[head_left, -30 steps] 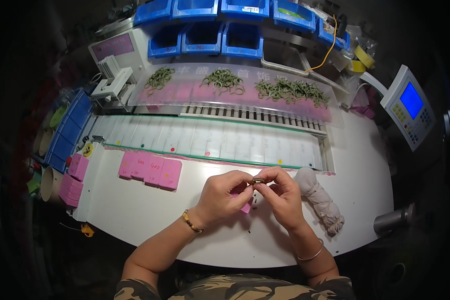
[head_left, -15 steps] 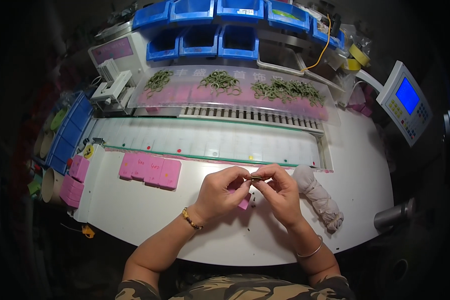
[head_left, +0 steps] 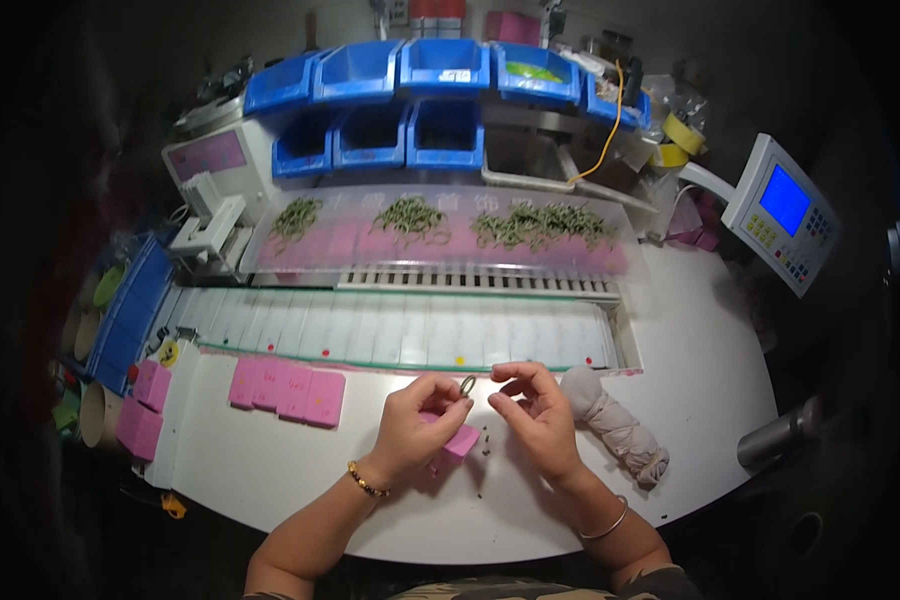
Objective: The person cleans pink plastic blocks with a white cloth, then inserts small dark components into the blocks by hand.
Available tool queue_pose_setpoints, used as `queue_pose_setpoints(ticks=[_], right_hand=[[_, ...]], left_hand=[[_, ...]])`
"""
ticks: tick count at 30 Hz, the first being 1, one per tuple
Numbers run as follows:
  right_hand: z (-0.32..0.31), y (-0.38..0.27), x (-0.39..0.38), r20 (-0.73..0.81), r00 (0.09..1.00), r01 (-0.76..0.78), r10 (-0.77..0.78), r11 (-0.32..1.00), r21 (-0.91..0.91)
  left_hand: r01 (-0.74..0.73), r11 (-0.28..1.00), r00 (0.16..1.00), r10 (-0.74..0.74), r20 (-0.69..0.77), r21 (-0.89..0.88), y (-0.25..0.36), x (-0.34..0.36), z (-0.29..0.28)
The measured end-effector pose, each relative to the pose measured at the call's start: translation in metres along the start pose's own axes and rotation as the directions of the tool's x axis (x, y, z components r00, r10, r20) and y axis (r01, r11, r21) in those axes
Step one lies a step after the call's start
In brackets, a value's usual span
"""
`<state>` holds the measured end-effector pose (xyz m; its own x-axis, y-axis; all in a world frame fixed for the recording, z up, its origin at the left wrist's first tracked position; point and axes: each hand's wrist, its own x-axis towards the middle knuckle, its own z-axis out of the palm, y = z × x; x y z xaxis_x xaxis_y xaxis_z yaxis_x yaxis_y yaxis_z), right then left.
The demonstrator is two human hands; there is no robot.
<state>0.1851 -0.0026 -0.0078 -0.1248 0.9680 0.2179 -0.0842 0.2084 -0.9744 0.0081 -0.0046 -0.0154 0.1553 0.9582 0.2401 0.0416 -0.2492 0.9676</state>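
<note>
A small greenish ring point(head_left: 468, 386) is pinched upright between the thumb and forefinger of my left hand point(head_left: 415, 422). Just to its right, my right hand point(head_left: 540, 425) has its thumb and forefinger apart, with nothing visible between them. Beneath my left hand lies a pink block point(head_left: 461, 441), partly hidden by the fingers. Several tiny dark bits point(head_left: 486, 440) are scattered on the white table point(head_left: 450, 525) between my hands. Farther back, piles of similar green rings point(head_left: 545, 226) rest on a clear plastic cover.
Four-part pink blocks are avoided here; several pink blocks point(head_left: 288, 392) stand in a row at left. A rolled grey cloth point(head_left: 615, 425) lies beside my right hand. Blue bins point(head_left: 445, 135) line the back. A control panel point(head_left: 785, 212) with a blue screen stands at right.
My right hand has come away from the ring, leaving it in my left hand. The whole view has shifted, so the table things sit lower and slightly left.
</note>
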Motion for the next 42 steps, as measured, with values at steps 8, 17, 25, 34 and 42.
queue_pose_setpoints(ticks=[8,17,25,34,42], right_hand=[[0.002,-0.002,-0.004,0.057,0.996,-0.075,0.069,0.992,0.105],[0.008,-0.003,-0.005,0.157,0.983,-0.094,0.093,0.996,0.002],[0.005,-0.005,-0.003,0.127,0.972,-0.204,0.196,0.978,0.050],[0.005,0.000,-0.004,0.128,0.976,-0.192,0.175,0.972,0.137],[0.004,0.000,-0.003,0.166,0.964,-0.237,0.208,0.955,0.178]], left_hand=[[0.346,0.863,0.938,-0.311,0.154,-0.369,0.004,0.000,-0.003],[0.342,0.841,0.937,-0.271,0.221,-0.420,-0.007,-0.001,-0.001],[0.364,0.889,0.924,-0.308,0.226,-0.277,0.001,-0.003,0.004],[0.333,0.903,0.936,-0.282,0.210,-0.271,-0.001,-0.003,0.004],[0.322,0.897,0.942,-0.271,0.198,-0.304,0.000,-0.003,0.003]])
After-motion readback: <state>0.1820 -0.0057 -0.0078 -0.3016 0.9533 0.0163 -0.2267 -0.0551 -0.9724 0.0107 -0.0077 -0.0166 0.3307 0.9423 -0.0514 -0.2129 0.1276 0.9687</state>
